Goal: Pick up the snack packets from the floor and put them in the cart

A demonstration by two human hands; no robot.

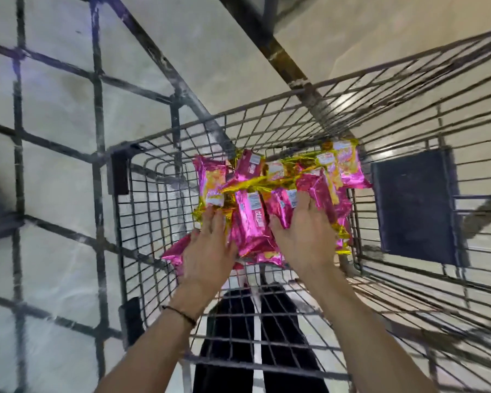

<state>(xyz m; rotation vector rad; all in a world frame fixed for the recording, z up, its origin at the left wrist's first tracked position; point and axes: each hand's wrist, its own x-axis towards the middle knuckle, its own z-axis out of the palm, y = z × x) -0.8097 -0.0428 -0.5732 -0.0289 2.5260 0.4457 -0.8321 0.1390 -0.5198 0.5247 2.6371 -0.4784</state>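
Left hand and right hand are laid flat, fingers straight, on pink-and-gold foil snack packets bunched inside grey wire cart. Packet long axes mostly point away from person; gold seams run crosswise. Dark rectangular panel is seen at right.

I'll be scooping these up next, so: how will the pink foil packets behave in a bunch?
Probably slippery: the packets are glossy foil and splay at angles under the left hand and right hand. Likely light, since two flat hands manage many at once. Crinkled gold ends suggest floppy edges, so strays may slide off.
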